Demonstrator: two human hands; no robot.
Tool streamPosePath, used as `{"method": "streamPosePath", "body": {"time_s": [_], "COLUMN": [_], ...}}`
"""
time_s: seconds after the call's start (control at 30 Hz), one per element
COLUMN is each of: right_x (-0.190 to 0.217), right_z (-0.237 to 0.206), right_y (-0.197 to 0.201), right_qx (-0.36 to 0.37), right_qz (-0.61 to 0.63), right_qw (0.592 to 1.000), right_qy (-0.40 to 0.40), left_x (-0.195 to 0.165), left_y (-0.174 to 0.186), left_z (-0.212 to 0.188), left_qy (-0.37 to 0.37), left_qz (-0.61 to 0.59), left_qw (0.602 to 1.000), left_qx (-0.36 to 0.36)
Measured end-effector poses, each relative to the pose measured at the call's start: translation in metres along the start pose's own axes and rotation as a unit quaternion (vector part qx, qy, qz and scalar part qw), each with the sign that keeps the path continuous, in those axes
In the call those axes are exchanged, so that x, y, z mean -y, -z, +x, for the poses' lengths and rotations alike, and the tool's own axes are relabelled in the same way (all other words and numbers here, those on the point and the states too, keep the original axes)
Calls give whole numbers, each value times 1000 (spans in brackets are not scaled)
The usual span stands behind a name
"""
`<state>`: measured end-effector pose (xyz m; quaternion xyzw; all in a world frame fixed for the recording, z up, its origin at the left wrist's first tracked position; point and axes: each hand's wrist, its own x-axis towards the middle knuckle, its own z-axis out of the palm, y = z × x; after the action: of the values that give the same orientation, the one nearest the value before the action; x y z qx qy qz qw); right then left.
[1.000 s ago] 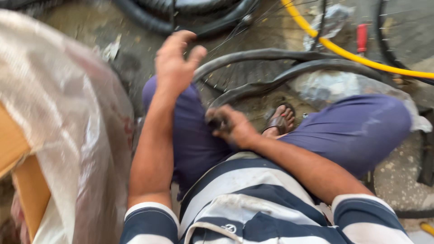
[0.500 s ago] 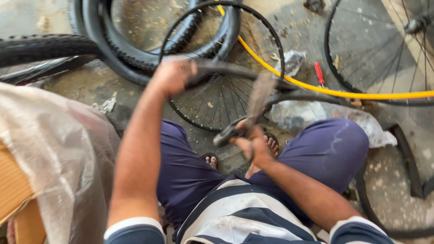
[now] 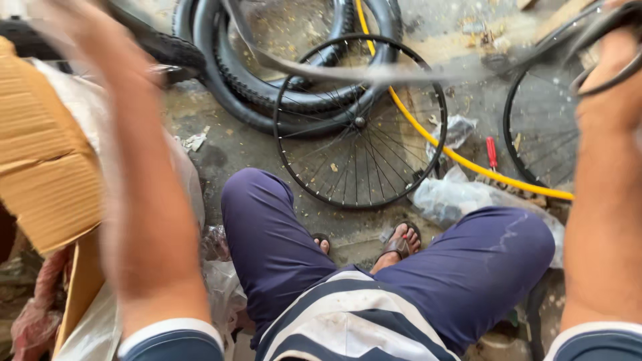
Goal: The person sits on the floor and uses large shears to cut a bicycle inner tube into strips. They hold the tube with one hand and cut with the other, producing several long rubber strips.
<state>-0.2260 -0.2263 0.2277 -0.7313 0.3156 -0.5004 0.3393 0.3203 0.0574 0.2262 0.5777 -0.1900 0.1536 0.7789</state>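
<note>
Both arms are raised and spread wide apart: the right hand (image 3: 612, 80), high at the far right, grips a loop of thin black rubber inner tube (image 3: 374, 72) that stretches as a blurred band across the scene toward the left hand (image 3: 60, 30), which is too smeared for me to tell whether it closes on the tube. The person, I judge, is pulling the tube out full length, so the next move calls for a steady hold at both ends. Below it, a bare spoked black wheel rim (image 3: 361, 122) lies flat on the floor beside black knobbly tyres (image 3: 267, 93) and a yellow hose (image 3: 461, 157). At the near left, a torn brown cardboard box (image 3: 47, 167) sits against clear plastic sheeting; its contents are hidden.
</note>
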Motion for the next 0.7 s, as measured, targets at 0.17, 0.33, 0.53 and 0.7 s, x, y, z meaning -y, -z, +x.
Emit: {"method": "streamPosePath", "body": {"time_s": [0.17,0.33,0.53,0.7], "right_x": [11,-18,-17,-27], "right_z": [15,-114,-228,-252], "right_y": [-8,-74,-152,-151], "right_qx": [27,91,156,200], "right_qz": [14,174,233,155], "right_qw": [999,973,843,874], "right_qy": [-19,-121,-460,-416], "left_x": [123,125,66,97], "left_y": [32,43,43,45], "left_z": [-206,-356,-399,-417], "left_qy": [364,545,536,574], "left_qz": [-90,-153,-171,-182], "left_qw": [913,809,769,730], "left_qx": [160,157,306,323]}}
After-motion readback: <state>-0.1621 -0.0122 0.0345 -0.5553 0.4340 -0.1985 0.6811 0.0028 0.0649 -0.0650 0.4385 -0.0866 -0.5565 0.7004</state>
